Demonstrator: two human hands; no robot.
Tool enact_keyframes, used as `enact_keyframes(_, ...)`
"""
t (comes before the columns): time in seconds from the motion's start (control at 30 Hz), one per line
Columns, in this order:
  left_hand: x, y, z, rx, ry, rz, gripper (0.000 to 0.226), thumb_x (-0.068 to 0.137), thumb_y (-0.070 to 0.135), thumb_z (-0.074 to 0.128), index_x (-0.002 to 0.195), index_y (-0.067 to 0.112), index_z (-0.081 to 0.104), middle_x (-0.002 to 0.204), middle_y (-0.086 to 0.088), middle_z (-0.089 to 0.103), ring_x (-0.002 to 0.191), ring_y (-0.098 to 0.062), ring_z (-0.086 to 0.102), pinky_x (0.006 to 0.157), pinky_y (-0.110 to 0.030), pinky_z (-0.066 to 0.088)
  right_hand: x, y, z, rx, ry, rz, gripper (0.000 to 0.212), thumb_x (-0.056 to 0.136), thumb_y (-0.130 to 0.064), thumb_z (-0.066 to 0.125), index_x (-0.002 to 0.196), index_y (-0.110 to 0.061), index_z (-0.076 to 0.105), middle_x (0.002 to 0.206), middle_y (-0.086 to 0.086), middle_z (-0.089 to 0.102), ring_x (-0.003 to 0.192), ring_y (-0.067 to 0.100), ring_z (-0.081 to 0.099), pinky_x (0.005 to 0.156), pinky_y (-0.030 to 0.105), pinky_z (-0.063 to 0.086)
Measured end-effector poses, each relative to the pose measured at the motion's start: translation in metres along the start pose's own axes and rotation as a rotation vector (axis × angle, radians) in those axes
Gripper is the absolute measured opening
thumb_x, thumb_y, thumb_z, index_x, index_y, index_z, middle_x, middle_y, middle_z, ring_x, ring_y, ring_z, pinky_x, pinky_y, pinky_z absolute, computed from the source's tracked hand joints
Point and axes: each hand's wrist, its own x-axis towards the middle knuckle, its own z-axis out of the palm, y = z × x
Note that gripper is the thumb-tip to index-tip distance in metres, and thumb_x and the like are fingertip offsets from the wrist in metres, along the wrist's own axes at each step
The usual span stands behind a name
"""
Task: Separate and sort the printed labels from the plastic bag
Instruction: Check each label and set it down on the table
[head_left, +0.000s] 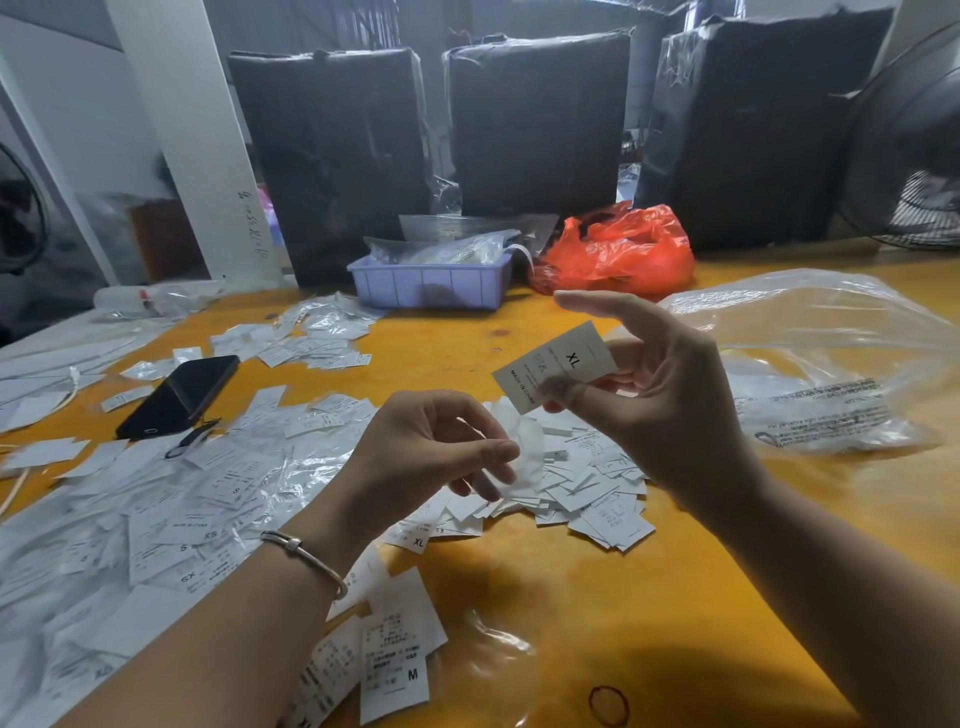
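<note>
Beyond the grip, at the table's far edge: three black wrapped bales (535, 124) standing side by side. To the right of the grip, a large clear plastic bag (810, 358) lying crumpled on the yellow table (597, 597), printed text on its near side. Left of and below the grip, a wide scatter of white printed labels (171, 499), mixed with scraps of clear film, sizes XS, S and M readable here and there. Straight under the grip, a tighter heap of labels (587, 483). Past the grip and slightly right, a red plastic bag (618, 249); just left of that, a lilac tray (431, 283) stuffed with clear packets. Far left of the grip, a black phone (179, 395) lying flat among the labels.

Right hand (660, 395) raised above the heap, thumb and fingers pinching one label marked XL (556, 366), forefinger stretched out free above. Left hand (431, 452) just below and left of the grip, fingers curled, pinching a small clear film sleeve (527, 457); bangle (306, 558) on that wrist. Held label and sleeve close, whether touching cannot be told.
</note>
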Motion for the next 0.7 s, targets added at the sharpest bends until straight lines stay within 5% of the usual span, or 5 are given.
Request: enact_keyframes(0.7,0.0012,-0.0041,-0.0017,0.017,0.005,-0.025,0.027,0.072,0.027,0.076,0.082,0.003,0.07,0.072,-0.01,0.075,0.059,-0.025,0.071,0.048,-0.02,0.048,-0.0021,-0.0005,0.0038,-0.299,0.014,-0.128,0.044,0.074,-0.014,0.081,0.111,-0.029,0.064,0.092,-0.001,0.074,0.067,0.01,0.07,0.056,0.017,0.055)
